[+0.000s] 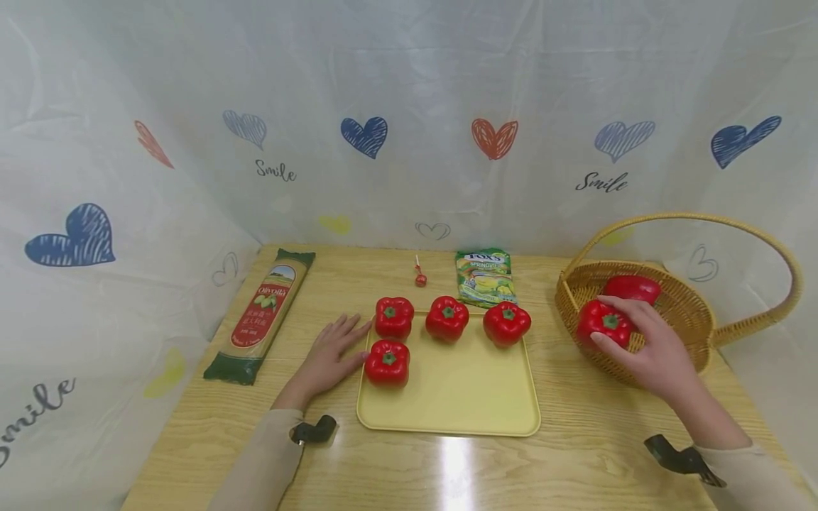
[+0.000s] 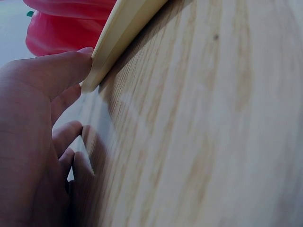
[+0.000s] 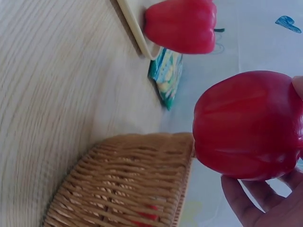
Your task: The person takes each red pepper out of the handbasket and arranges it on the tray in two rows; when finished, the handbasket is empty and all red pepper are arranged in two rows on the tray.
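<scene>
My right hand (image 1: 655, 348) grips a red bell pepper (image 1: 603, 323) at the left rim of the wicker basket (image 1: 686, 312); the right wrist view shows this pepper (image 3: 248, 125) raised beside the basket's rim. Another red pepper (image 1: 633, 287) lies inside the basket. On the yellow tray (image 1: 460, 397) stand several red bell peppers, three along its far edge and one pepper (image 1: 387, 363) nearer at the left. My left hand (image 1: 329, 358) rests at the tray's left edge with fingers spread, its thumb (image 2: 71, 66) touching the rim in the left wrist view.
A pack of spaghetti (image 1: 262, 316) lies at the table's left. Behind the tray are a red lollipop (image 1: 420, 279) and a green candy bag (image 1: 486, 277). The basket's tall handle (image 1: 760, 238) arches up at the right. A printed white curtain (image 1: 409, 177) hangs behind the table.
</scene>
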Demonstrator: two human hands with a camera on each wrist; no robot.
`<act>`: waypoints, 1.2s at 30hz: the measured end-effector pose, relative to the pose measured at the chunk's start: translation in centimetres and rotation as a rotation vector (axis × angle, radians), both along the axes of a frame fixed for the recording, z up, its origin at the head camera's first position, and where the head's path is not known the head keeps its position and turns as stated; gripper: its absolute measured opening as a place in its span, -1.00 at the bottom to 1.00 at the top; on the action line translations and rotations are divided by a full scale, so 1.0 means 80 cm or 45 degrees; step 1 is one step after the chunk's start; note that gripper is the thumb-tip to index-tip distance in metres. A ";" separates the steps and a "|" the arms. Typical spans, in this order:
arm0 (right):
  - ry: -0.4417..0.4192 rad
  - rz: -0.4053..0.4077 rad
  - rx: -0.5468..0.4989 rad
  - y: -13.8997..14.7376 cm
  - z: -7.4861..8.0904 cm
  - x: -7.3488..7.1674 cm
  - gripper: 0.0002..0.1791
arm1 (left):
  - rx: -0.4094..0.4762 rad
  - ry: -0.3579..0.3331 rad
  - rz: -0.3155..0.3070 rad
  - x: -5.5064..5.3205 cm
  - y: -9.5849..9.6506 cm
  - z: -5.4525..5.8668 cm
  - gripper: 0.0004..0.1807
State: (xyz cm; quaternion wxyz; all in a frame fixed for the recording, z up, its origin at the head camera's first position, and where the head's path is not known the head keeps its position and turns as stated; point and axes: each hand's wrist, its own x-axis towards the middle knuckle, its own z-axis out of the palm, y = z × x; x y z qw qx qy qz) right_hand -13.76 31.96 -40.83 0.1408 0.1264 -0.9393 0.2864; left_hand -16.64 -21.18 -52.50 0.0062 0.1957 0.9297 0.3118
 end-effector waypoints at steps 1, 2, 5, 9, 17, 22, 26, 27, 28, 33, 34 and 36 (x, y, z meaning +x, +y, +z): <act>0.003 0.005 0.006 -0.001 -0.001 0.000 -0.37 | -0.003 -0.002 0.002 0.000 0.000 0.000 -0.35; 0.004 0.009 0.008 -0.003 -0.002 0.000 -0.37 | -0.005 -0.008 0.004 0.000 0.000 0.000 -0.35; 0.010 0.019 0.014 -0.007 -0.005 0.001 -0.36 | -0.014 -0.017 0.007 0.000 0.000 0.001 -0.35; 0.009 0.041 0.036 -0.011 -0.011 0.002 -0.34 | -0.011 -0.020 0.006 0.000 0.001 0.002 -0.35; -0.019 0.084 0.041 -0.020 -0.019 0.003 -0.34 | -0.003 -0.020 0.009 0.001 0.001 0.002 -0.34; 0.017 0.119 0.040 -0.028 -0.021 0.006 -0.34 | -0.006 -0.015 0.009 0.000 0.000 0.000 -0.34; 0.024 0.121 0.052 -0.033 -0.024 0.007 -0.32 | -0.002 0.001 0.006 -0.001 0.000 -0.001 -0.34; 0.017 0.128 0.048 -0.035 -0.025 0.008 -0.32 | 0.000 0.005 0.005 0.000 0.000 -0.001 -0.34; 0.007 0.128 0.045 -0.036 -0.026 0.008 -0.32 | 0.002 0.006 0.005 0.000 0.000 -0.001 -0.35; -0.014 0.150 0.045 -0.042 -0.029 0.010 -0.35 | 0.005 -0.008 0.006 0.000 0.000 0.000 -0.35; -0.017 0.153 0.050 -0.043 -0.030 0.010 -0.36 | 0.003 -0.010 0.006 0.000 0.000 0.000 -0.35; -0.021 0.159 0.055 -0.045 -0.031 0.010 -0.36 | 0.000 -0.011 0.004 0.000 0.000 0.000 -0.34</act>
